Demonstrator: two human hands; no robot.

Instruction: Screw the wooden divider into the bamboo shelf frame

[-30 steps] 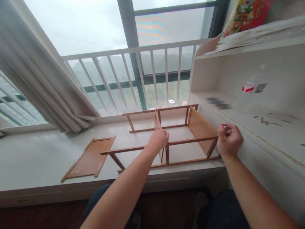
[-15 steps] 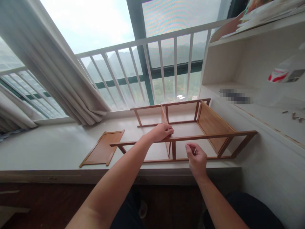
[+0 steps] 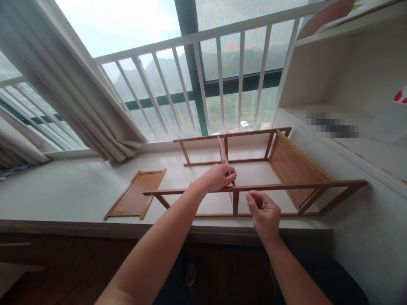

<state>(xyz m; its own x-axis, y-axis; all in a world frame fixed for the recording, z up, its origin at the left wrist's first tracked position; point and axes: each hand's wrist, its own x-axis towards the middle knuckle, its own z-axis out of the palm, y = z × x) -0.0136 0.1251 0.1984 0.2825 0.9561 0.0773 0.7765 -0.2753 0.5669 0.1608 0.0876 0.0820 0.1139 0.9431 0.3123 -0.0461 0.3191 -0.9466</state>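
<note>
Head view: the left hand is gripping the upright divider panel where it meets the wooden frame's front rail, steadying it. The right hand is pinching a small screw just beside that joint. The frame is lying on the bench.

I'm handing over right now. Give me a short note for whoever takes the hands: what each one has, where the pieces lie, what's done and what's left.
Left hand: gripping the top of the middle divider panel where it meets the front rail of the wooden frame.
Right hand: pinching a small screw just below that rail, beside the joint.
Pieces: the frame lies on the window ledge; the right side panel is fitted; a loose panel lies flat to the left.
Done: rails, divider and right panel in place.
Left: probably the screw at this joint, then the loose panel.
</note>
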